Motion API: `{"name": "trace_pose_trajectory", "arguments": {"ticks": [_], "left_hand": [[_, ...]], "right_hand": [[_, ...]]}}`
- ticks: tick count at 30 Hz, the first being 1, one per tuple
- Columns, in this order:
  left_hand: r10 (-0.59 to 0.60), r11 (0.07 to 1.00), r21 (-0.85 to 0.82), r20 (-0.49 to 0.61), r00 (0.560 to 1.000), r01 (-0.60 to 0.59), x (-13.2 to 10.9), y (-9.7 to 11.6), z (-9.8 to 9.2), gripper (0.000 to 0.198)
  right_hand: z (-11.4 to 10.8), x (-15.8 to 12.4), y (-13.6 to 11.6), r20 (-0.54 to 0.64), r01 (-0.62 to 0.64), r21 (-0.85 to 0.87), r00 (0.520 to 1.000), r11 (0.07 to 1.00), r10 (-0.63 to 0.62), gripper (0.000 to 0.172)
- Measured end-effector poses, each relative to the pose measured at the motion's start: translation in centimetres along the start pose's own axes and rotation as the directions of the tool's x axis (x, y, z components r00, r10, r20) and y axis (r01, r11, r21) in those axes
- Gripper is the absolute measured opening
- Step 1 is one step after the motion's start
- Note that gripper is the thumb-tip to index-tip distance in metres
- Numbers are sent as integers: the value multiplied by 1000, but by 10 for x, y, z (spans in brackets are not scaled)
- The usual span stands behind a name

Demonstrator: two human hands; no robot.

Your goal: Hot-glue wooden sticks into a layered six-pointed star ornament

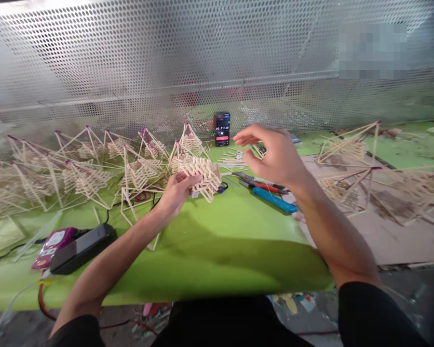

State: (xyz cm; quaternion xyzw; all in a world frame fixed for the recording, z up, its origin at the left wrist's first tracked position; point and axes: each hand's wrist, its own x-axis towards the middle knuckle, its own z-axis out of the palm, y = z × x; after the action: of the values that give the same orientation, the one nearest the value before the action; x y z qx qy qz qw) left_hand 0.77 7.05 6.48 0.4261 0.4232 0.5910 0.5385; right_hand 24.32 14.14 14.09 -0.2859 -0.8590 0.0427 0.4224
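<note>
Pale stick lattice [201,174], layered grid, gripped by left hand [175,193].

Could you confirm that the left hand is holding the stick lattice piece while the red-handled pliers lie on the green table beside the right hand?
Not quite: the pliers lying beside the right hand have blue handles, not red, as the head view shows. The rest holds: the left hand is holding the stick lattice piece, and the pliers lie on the green table.
</note>
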Motion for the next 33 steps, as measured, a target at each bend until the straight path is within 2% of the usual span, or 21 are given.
{"name": "trace_pose_trajectory", "arguments": {"ticks": [2, 5, 8, 10, 22, 28, 33], "left_hand": [[-1, 1000, 5, -2, 1000, 1, 0, 1, 0, 24], [-2, 1000, 11, 2, 1000, 2, -1, 2, 2, 24], [8, 1000, 0, 13, 1000, -8, -1, 1, 2, 24], [14, 1000, -6, 18, 1000, -14, -1, 0, 3, 23], [13, 1000, -8, 30, 999, -13, -1, -2, 2, 23], [-6, 1000, 24, 54, 999, 4, -3, 4, 3, 22], [-8, 1000, 25, 60, 998, 6, -3, 3, 4, 20]], "right_hand": [[3, -1, -4, 44, 45, -3, 998, 999, -45, 30], [11, -3, -10, 173, 98, 23, 980, 995, -100, 21], [22, -4, -12, 296, 109, 14, 949, 994, -108, 16], [29, -5, -10, 328, 109, 5, 939, 994, -104, 15], [38, -6, -7, 351, 126, 83, 925, 989, -147, 12], [38, -7, -11, 251, 160, 93, 951, 983, -179, 10], [38, -6, -12, 171, 138, 149, 972, 979, -163, 6]]}}
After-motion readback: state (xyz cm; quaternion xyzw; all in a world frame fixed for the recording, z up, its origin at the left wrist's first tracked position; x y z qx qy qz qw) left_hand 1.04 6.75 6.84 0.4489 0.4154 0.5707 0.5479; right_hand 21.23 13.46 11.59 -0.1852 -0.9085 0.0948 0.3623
